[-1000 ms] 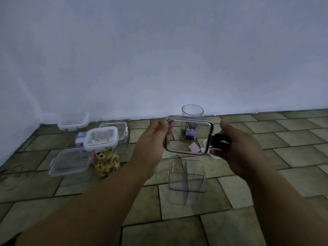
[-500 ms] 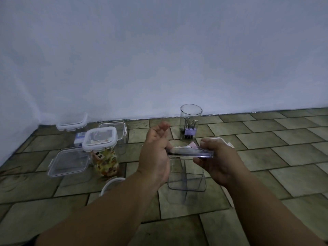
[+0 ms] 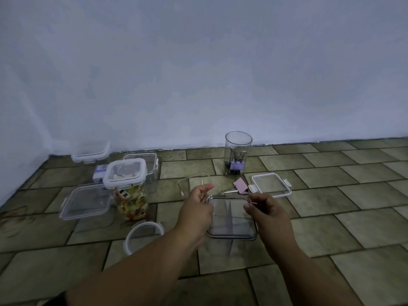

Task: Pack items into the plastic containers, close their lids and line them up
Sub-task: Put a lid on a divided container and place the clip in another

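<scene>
2 hands flanked the dark-rimmed clear square lid [image 3: 231, 217], lying flat directly above the clear divided square container [image 3: 220, 247] on the tiled floor [image 3: 331, 219]. The right hand [image 3: 268, 214] pinched its far-right corner; the left hand [image 3: 195, 209] met its left edge, grip unreadable. Pressing straight down seemed next.

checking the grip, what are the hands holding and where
The dark-rimmed lid: right hand pinches its right edge near the far corner, left hand rests against its left edge.
</scene>
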